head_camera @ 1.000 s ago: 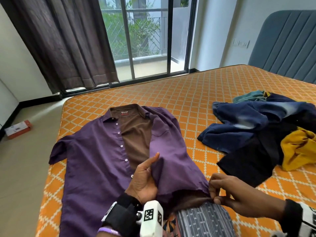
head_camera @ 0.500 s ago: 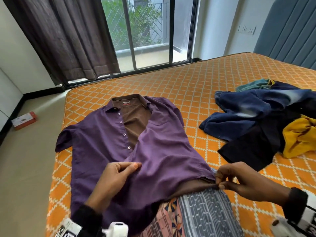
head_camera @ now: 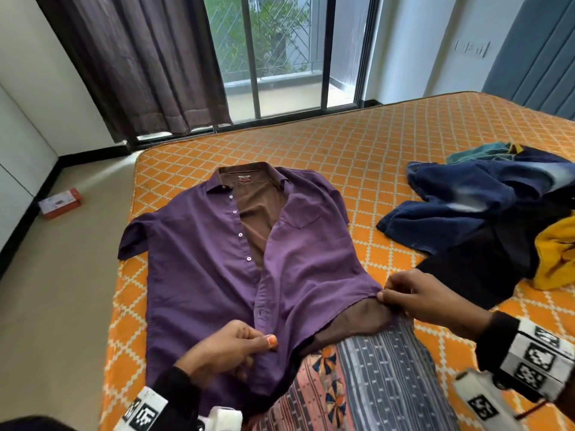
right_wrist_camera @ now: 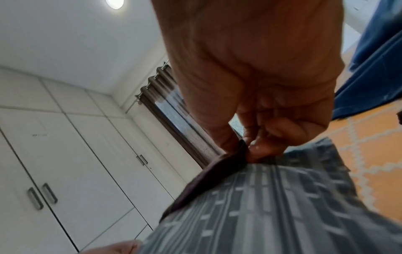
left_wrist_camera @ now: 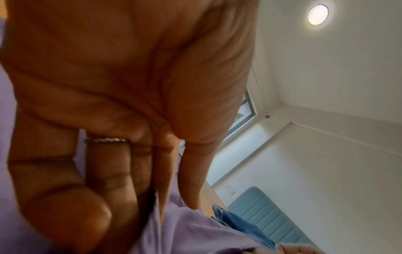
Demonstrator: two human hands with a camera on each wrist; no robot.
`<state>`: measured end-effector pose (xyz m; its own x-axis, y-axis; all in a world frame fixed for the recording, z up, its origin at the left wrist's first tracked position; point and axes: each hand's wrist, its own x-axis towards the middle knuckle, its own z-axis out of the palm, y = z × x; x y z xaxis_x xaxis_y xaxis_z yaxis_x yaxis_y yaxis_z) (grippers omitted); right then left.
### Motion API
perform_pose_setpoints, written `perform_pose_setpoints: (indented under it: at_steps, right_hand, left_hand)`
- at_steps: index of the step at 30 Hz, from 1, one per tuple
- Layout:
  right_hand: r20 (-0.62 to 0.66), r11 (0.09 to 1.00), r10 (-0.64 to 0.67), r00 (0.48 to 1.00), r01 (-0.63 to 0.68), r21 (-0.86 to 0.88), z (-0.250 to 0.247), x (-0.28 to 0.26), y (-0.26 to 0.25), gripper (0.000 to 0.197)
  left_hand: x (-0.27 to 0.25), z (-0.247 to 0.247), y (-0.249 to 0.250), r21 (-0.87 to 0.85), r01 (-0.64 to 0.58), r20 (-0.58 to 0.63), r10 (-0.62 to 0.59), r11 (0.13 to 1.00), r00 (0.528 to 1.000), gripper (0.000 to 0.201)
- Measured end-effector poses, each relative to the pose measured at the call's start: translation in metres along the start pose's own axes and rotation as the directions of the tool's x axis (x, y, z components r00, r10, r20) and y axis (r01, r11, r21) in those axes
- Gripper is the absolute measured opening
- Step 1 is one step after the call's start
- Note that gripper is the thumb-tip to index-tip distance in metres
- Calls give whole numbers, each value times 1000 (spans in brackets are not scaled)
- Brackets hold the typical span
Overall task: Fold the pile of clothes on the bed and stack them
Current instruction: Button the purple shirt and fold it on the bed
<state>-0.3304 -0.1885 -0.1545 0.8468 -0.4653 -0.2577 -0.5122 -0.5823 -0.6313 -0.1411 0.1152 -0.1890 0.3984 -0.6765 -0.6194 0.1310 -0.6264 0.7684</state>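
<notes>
- The purple short-sleeved button shirt (head_camera: pixel 199 265) is lying flat, front side up, on the orange bed sheet w/ white diamond pattern (head_camera: pixel 373 157); the collar is pointing to the window and the brown inner side is showing in the open middle.
- The left hand (head_camera: pixel 230 346) is pinching the lower edge of the shirt's front panel near the button line, thumb and fingers closed together on the purple cloth. The left wrist view is showing the same: fingers (left_wrist_camera: pixel 108 180) curled, cloth (left_wrist_camera: pixel 195 230) passing betw. them.
- The right hand (head_camera: pixel 413 293) is pinching the bottom right corner of the shirt, at the hem, fingertips clamped on the fabric. In the right wrist view the fingertips (right_wrist_camera: pixel 261 147) are gripping a dark fold of cloth just above the grey striped fabric (right_wrist_camera: pixel 272 206).
- The grey striped and pink patterned cloth (head_camera: pixel 367 381) is lying at the near edge, partly under the shirt hem.
- The pile of unfolded clothes (head_camera: pixel 485 219) (dark blue denim, black, mustard yellow, teal pieces) is lying on the right side of the bed, apart from the shirt.
- A dark brown curtain (head_camera: pixel 140 63) is hanging beside the glass sliding door (head_camera: pixel 289 51); a small red-and-white box (head_camera: pixel 60 203) is lying on the floor at left.
</notes>
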Motion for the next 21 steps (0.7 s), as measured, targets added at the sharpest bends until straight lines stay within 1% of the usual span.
perform_pose_setpoints:
  at_steps: [1, 3, 4, 6, 7, 8, 9, 10, 11, 13, 14, 15, 16, 17, 19, 20, 21]
  right_hand:
    - [30, 999, -32, 999, 31, 34, -3, -2, 3, 29]
    - [64, 988, -93, 994, 84, 131, -10, -9, 7, 29]
    - [84, 976, -115, 990, 97, 193, -14, -14, 9, 30]
    - [143, 950, -103, 984, 55, 308, -24, -28, 14, 28]
    - [178, 939, -78, 981, 12, 342, -27, -34, 19, 27]
    - [212, 937, -49, 976, -29, 349, -30, -40, 23, 28]
    - [241, 940, -23, 970, -61, 336, -31, -44, 29, 29]
    - [275, 946, 5, 961, -94, 309, -33, -45, 34, 30]
    - [320, 953, 37, 947, -130, 274, -36, -43, 39, 30]
    - [449, 965, 73, 890, -177, 194, -43, -36, 45, 29]
    - [505, 976, 79, 860, -171, 138, -48, -30, 44, 27]
    - [536, 984, 83, 840, -153, 88, -53, -22, 41, 23]
    - [534, 989, 90, 841, -139, 52, -57, -12, 37, 18]
    - [495, 989, 96, 864, -138, 49, -59, 3, 33, 14]
    - [351, 986, 104, 930, -143, 85, -57, 42, 24, 12]
    - [281, 984, 115, 953, -147, 99, -53, 65, 19, 12]
    - [229, 981, 133, 964, -161, 109, -48, 90, 14, 14]
  left_hand:
    - [-4, -4, -2, -31, -18, 28, 19, 999, 999, 32]
    - [-10, -10, -7, -91, -38, 100, 47, 995, 994, 47]
    - [-11, -13, -9, -93, -27, 140, 40, 995, 989, 51]
    - [-14, -18, -11, -19, 7, 217, -3, 1000, 976, 47]
    - [-14, -21, -11, 52, 4, 234, -16, 999, 972, 43]
    - [-12, -25, -10, 127, -4, 224, -25, 992, 974, 39]
    - [-7, -29, -8, 185, -8, 179, -26, 983, 984, 36]
    - [0, -34, -4, 205, -8, 103, -13, 979, 995, 33]
    - [8, -40, 3, 181, -15, 10, 13, 983, 1000, 30]
    - [28, -52, 20, 51, -65, -171, 73, 997, 983, 25]
    - [40, -58, 30, -40, -91, -228, 79, 995, 970, 22]
    - [54, -63, 39, -126, -110, -273, 72, 986, 959, 19]
    - [68, -66, 47, -186, -119, -314, 56, 975, 948, 16]
    - [82, -69, 54, -219, -125, -349, 42, 968, 936, 15]
    - [111, -68, 63, -211, -104, -380, 16, 972, 925, 17]
    - [125, -64, 66, -188, -76, -377, -1, 979, 926, 17]
    - [136, -59, 67, -172, -45, -368, -22, 984, 929, 17]
